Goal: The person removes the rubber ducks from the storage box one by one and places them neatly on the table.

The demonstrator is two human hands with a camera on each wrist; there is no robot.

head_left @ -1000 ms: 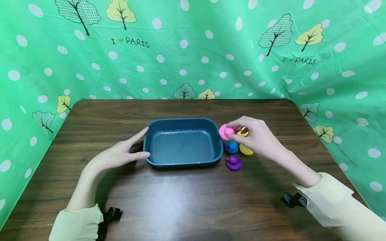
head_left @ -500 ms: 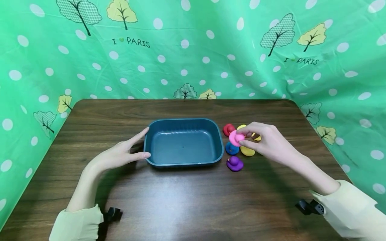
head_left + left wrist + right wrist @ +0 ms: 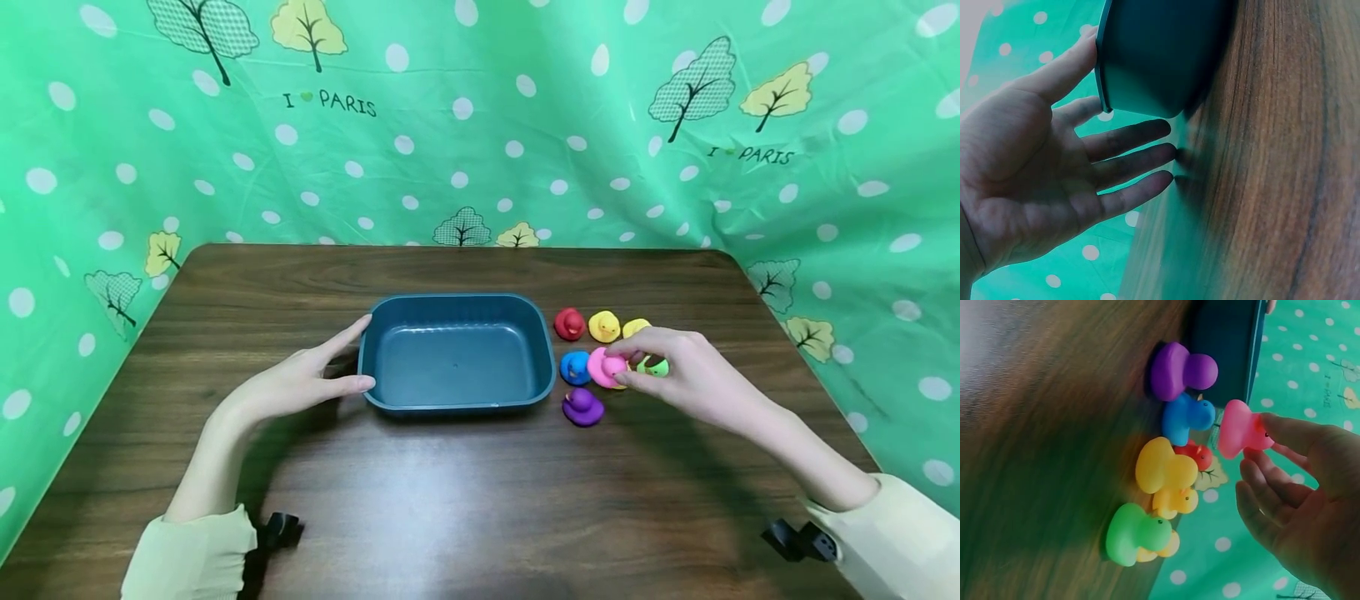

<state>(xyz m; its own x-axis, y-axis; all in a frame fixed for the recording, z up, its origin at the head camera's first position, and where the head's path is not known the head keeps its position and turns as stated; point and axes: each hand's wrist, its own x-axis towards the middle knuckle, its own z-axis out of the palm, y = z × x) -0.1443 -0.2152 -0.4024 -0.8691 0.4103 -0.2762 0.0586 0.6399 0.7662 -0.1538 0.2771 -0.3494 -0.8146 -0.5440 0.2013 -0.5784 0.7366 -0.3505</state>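
Note:
My left hand [image 3: 288,387] touches the left rim of a dark blue plastic basin [image 3: 457,409]. Thumb and index finger rest at that rim, and the other fingers stretch out straight beneath it in the left wrist view. Between thumb and fingertips my right hand [image 3: 697,379] pinches a pink rubber duck [image 3: 602,367], raised off the table in the right wrist view. Below and around it stand a blue duck [image 3: 575,367], a purple duck [image 3: 583,407], a red duck [image 3: 569,323], a green duck [image 3: 1138,534] and several yellow ducks [image 3: 603,326], some partly hidden.
All this stands on a brown wooden table [image 3: 450,500], the ducks close to the basin's right side. A green curtain [image 3: 480,150] with white dots and printed trees hangs behind the table and along its sides.
My right hand has carried the pink duck rightward and slightly nearer, away from the basin's right rim. The red duck and several others have come into sight. My left hand stays in place.

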